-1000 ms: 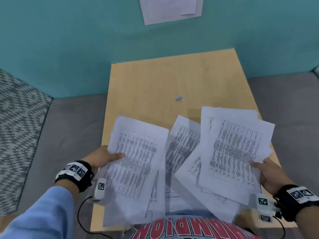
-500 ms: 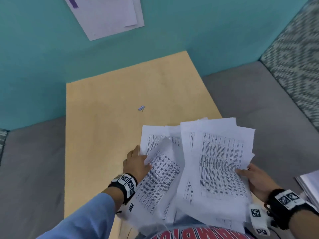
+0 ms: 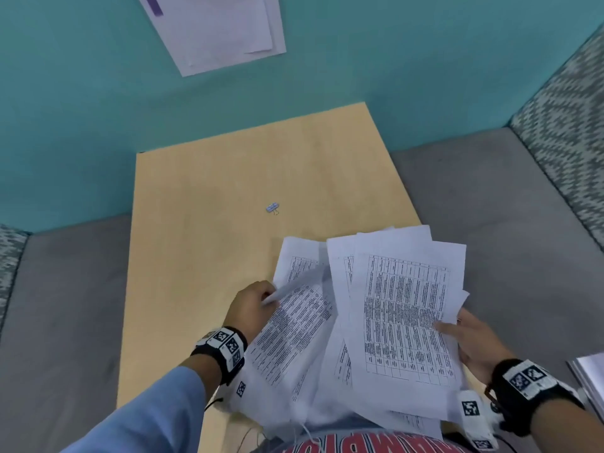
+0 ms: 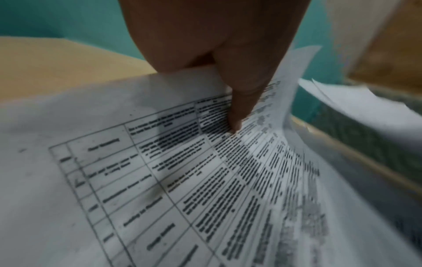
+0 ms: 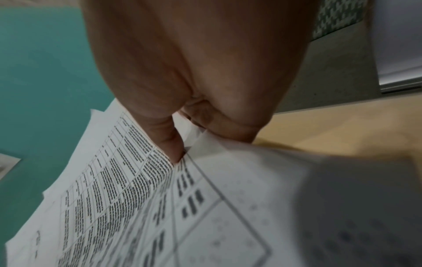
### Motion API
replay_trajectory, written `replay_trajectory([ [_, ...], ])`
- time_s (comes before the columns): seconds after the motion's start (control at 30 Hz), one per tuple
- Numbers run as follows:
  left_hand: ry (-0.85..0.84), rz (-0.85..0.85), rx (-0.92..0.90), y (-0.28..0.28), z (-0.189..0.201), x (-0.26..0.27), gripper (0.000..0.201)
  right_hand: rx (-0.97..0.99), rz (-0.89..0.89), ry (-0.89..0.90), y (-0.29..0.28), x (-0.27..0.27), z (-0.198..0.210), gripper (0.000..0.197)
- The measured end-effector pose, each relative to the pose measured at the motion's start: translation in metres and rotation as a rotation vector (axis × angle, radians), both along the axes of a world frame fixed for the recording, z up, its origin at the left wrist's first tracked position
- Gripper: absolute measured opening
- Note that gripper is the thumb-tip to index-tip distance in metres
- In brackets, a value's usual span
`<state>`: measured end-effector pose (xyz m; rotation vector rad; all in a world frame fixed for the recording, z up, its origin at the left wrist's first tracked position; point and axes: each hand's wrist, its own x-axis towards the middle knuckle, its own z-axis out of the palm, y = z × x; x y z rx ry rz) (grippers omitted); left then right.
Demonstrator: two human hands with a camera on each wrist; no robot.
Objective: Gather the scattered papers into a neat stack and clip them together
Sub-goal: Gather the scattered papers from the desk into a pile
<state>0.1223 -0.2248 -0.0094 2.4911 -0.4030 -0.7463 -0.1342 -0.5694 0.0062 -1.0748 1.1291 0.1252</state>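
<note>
Several white sheets printed with tables (image 3: 402,315) overlap loosely at the near right of the wooden table (image 3: 228,178). My left hand (image 3: 253,304) pinches the left edge of a bent sheet (image 3: 294,325); in the left wrist view its thumb (image 4: 239,108) presses on that print (image 4: 182,180). My right hand (image 3: 470,338) grips the right edge of the top sheets, thumb on top; the right wrist view shows the thumb (image 5: 169,140) on the printed page (image 5: 137,198). A small blue binder clip (image 3: 273,207) lies alone mid-table, beyond both hands.
A teal wall (image 3: 81,109) stands behind the table with white sheets (image 3: 222,27) pinned on it. Grey floor (image 3: 490,207) lies on both sides, with patterned fabric (image 3: 568,119) at the far right. Another paper pile (image 3: 591,371) shows at the right edge.
My left hand has carried its sheets rightward against the right-hand pile, so the spread has narrowed. The head view has swung; the right hand keeps its hold.
</note>
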Motion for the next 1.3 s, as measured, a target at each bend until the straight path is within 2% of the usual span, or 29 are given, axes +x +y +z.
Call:
replay_trajectory([
  [0.07,0.047,0.134,-0.133,0.007,0.013,0.004,0.025,0.026,0.013,-0.034,0.006,0.009,0.004,0.037],
  [0.13,0.169,0.298,-0.290,0.015,0.025,0.007,0.053,0.051,0.025,-0.082,0.016,0.019,0.011,0.036],
  [0.2,0.342,0.428,-0.431,0.023,0.035,0.012,0.069,0.073,0.026,-0.135,0.031,0.035,0.023,0.037],
  [0.27,0.486,0.450,-0.504,0.034,0.043,0.017,0.082,0.089,0.053,-0.186,0.049,0.054,0.040,0.034],
  [0.33,0.554,0.429,-0.541,0.041,0.060,0.019,0.092,0.070,0.083,-0.217,0.068,0.076,0.054,0.019],
  [0.4,0.587,0.405,-0.621,0.045,0.078,0.016,0.070,0.001,0.136,-0.200,0.084,0.094,0.063,0.033],
  [0.43,0.622,0.390,-0.664,0.048,0.085,0.014,0.057,0.018,0.155,-0.213,0.088,0.101,0.059,0.028],
  [0.47,0.658,0.391,-0.702,0.052,0.093,0.012,0.052,0.063,0.180,-0.255,0.096,0.107,0.060,0.013],
  [0.5,0.711,0.399,-0.731,0.056,0.099,0.009,0.053,0.130,0.170,-0.266,0.101,0.112,0.059,0.030],
  [0.53,0.771,0.421,-0.748,0.061,0.102,0.007,0.057,0.178,0.166,-0.279,0.105,0.114,0.054,0.063],
  [0.57,0.820,0.451,-0.751,0.067,0.103,0.004,0.058,0.188,0.162,-0.268,0.110,0.117,0.053,0.079],
  [0.6,0.858,0.477,-0.742,0.071,0.104,0.000,0.054,0.244,0.166,-0.277,0.118,0.119,0.054,0.075],
  [0.67,0.881,0.515,-0.720,0.078,0.100,-0.007,0.047,0.336,0.216,-0.257,0.130,0.121,0.054,0.049],
  [0.73,0.858,0.544,-0.710,0.083,0.094,-0.014,0.046,0.309,0.253,-0.207,0.140,0.121,0.052,0.035],
  [0.8,0.780,0.526,-0.691,0.086,0.094,-0.020,0.033,0.270,0.267,-0.222,0.148,0.121,0.055,0.033],
  [0.87,0.719,0.484,-0.665,0.087,0.097,-0.026,0.032,0.257,0.275,-0.228,0.154,0.122,0.059,0.040],
  [0.97,0.804,0.468,-0.693,0.092,0.097,-0.027,0.038,0.231,0.267,-0.243,0.157,0.125,0.056,0.038],
  [1.1,0.917,0.501,-0.752,0.102,0.103,-0.022,0.035,0.197,0.247,-0.238,0.165,0.135,0.062,0.017],
  [1.17,0.948,0.501,-0.794,0.101,0.110,-0.021,0.032,0.212,0.231,-0.229,0.168,0.138,0.063,0.017],
  [1.2,0.956,0.502,-0.816,0.100,0.113,-0.020,0.032,0.249,0.228,-0.230,0.170,0.139,0.064,0.007],
  [1.23,0.959,0.502,-0.824,0.100,0.116,-0.020,0.032,0.279,0.212,-0.218,0.172,0.139,0.063,0.011],
  [1.3,0.964,0.532,-0.851,0.099,0.120,-0.020,0.032,0.331,0.196,-0.210,0.175,0.140,0.060,0.035],
])
